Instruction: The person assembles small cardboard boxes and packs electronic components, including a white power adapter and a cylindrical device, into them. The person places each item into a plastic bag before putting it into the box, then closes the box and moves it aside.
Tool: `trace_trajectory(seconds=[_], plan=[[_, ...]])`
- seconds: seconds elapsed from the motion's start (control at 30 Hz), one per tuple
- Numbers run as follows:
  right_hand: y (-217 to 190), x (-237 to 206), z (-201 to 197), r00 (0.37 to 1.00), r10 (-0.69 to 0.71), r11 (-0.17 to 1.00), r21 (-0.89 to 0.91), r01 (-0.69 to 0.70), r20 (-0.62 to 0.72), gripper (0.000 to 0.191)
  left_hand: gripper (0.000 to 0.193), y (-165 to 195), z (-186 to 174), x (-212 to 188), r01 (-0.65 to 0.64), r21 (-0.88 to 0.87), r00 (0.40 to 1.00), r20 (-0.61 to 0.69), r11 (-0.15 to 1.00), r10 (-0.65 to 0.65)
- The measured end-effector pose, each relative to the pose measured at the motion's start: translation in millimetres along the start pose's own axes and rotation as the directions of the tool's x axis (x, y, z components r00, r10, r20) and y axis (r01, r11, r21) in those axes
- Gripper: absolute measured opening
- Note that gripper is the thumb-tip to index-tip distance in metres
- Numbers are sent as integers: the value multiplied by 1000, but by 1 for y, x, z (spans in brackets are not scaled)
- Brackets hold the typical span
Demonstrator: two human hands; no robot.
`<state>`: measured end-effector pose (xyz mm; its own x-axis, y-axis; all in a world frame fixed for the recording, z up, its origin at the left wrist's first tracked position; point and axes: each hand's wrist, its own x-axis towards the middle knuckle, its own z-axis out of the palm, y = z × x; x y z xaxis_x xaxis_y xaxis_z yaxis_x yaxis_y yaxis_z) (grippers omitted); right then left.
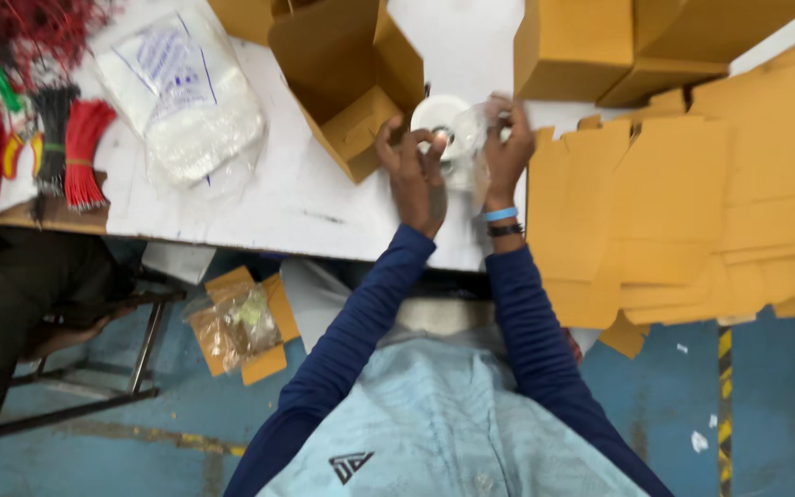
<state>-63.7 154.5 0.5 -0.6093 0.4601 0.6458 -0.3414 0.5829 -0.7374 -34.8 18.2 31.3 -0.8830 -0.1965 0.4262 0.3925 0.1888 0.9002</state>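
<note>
Both hands meet over the white desk [305, 198], working a round white disc-shaped fitting [441, 117] in or out of a clear, crinkled plastic bag [476, 147]; which way it is going cannot be told. The left hand [413, 170] has its grip closed on the lower left edge of the disc, fingers curled round the rim, and the right hand [506, 152] pinches the film of the bag at its right side. To do this well, it seems best to keep the disc level, hold it by the rim only, and pull the film taut so it does not catch on the edge. The disc looks smooth, pale and glossy, with a small darker centre, though motion blur hides finer detail. It sits above the desk near the middle, just right of an open brown cardboard box [351, 78] lying tilted, and left of a stack of flat brown cardboard blanks [692, 212]. A large bag of white parts [186, 101] and bundles of red wire [85, 147] lie well to the left.
</note>
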Motion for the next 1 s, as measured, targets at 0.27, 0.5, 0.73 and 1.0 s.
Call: trace_trajectory(seconds=[0.27, 0.5, 0.73, 1.0], plan=[[-9, -8, -21, 844, 440, 851, 157, -500, 306, 13, 33, -34, -16, 17, 106, -175, 990, 113, 979, -87], [-3, -12, -36, 716, 509, 659, 319, -681, 477, 18, 24, -41, -21, 27, 712, -470, 702, 480, 521, -527], [43, -25, -34, 744, 394, 873, -474, -119, 539, 29, 20, -111, -8, 8, 610, -251, 747, 498, 752, -440], [-6, -20, -43, 722, 509, 824, -508, -252, 468, 38, 34, -80, -24, -1, 16, 307, 956, 274, 952, -105]])
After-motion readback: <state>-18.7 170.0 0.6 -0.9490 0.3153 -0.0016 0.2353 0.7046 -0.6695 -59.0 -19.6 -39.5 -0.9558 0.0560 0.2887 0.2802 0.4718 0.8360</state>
